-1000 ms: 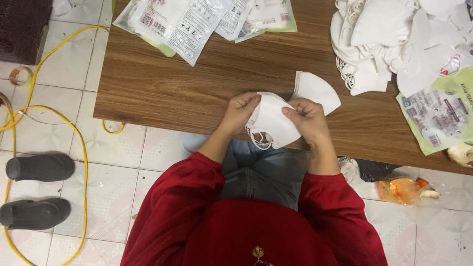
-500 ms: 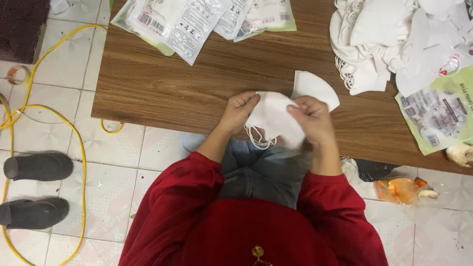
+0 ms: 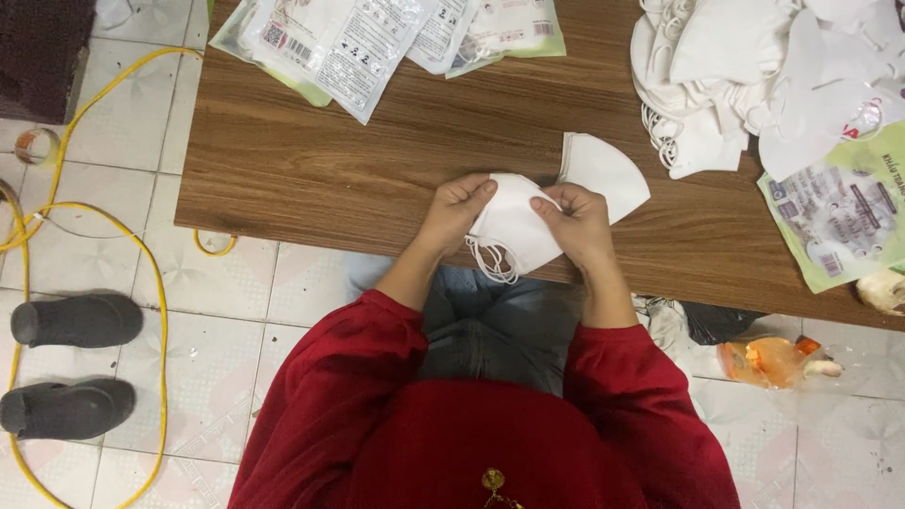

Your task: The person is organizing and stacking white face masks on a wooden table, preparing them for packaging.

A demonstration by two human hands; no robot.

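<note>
The pile of white masks point(image 3: 745, 75) runs off the top edge.

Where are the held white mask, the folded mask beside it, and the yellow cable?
held white mask point(image 3: 514, 226), head view, its bare middle panel
folded mask point(image 3: 603, 170), head view, its flat face
yellow cable point(image 3: 156, 283), head view, floor loop

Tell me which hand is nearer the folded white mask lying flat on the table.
Right. The right hand lies against the flat folded mask, overlapping its near edge; the left hand is farther, across the held mask.
</note>
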